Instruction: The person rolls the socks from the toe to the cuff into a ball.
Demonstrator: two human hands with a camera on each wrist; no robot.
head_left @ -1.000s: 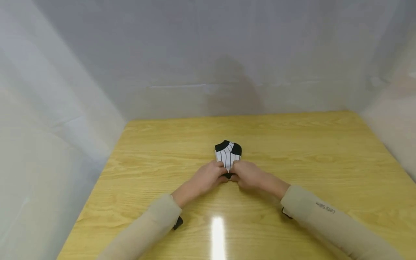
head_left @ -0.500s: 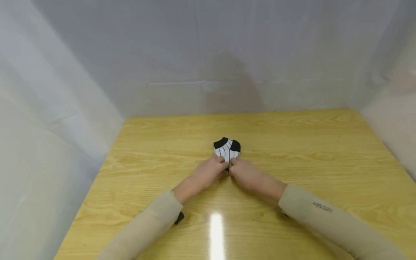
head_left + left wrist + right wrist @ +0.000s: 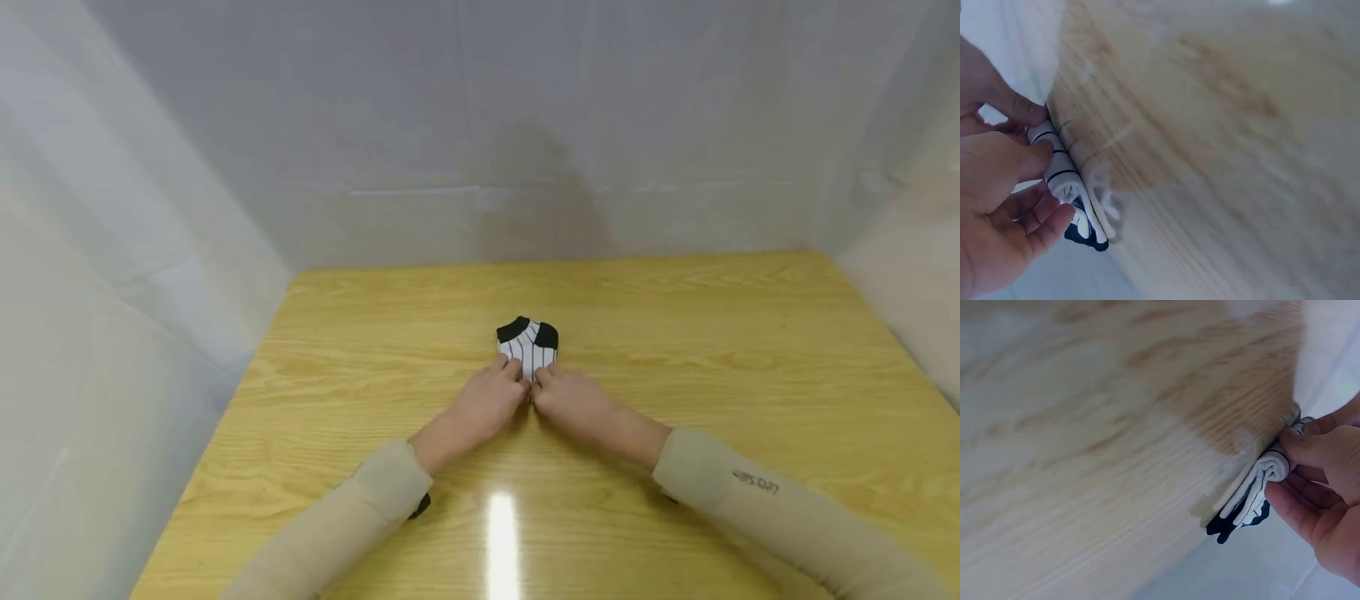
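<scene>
A small white sock bundle (image 3: 528, 347) with thin black stripes and black toe tips lies mid-table. Its near end is rolled up. My left hand (image 3: 491, 397) and right hand (image 3: 570, 400) meet at that rolled end, thumbs and fingers curled round it. In the left wrist view the left hand (image 3: 1004, 194) pinches the rolled sock (image 3: 1063, 172), thumb on top. From the right wrist camera the right hand (image 3: 1319, 487) is seen pinching the roll (image 3: 1266, 472) the same way, the black tips hanging beyond.
The yellow wooden table (image 3: 675, 350) is closed in by white sheeting (image 3: 480, 125) at the back and on both sides. Beige sleeves (image 3: 735, 500) cover both forearms. A glare streak lies on the near table surface.
Both hands have moved away from me along the sock, rolling its near end up. Less of the striped part shows now than a second ago.
</scene>
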